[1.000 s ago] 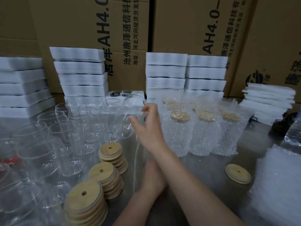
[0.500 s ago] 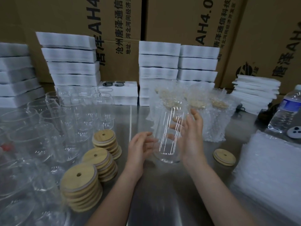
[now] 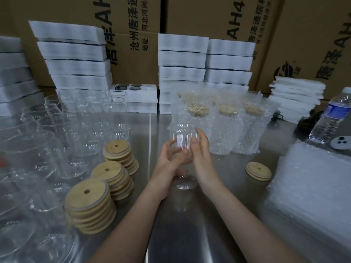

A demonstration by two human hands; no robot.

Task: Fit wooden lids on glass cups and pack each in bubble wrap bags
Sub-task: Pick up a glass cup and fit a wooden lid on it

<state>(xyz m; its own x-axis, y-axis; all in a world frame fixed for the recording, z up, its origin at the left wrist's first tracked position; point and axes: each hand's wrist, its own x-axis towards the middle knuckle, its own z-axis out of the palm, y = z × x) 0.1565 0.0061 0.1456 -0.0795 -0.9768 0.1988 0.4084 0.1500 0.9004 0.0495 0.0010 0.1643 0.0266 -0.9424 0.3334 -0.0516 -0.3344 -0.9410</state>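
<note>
Glass cup [image 3: 182, 142] is gripped upright on the worktop [image 3: 190, 228] by left hand [image 3: 167, 165] and right hand [image 3: 203, 158], fingers curled round it.

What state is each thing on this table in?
Glass cup: upright, no lid, held by both hands.
Left hand: grips the cup.
Right hand: grips the cup.
Loose lid: lying flat, untouched.
Lid stacks: three, untouched.
Wrapped cups: lidded, bagged, standing.
Water bottle: upright.

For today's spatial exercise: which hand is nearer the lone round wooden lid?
Right. The right hand, holding the clear glass cup, is left of the lone round wooden lid; the left hand is farther left.
</note>
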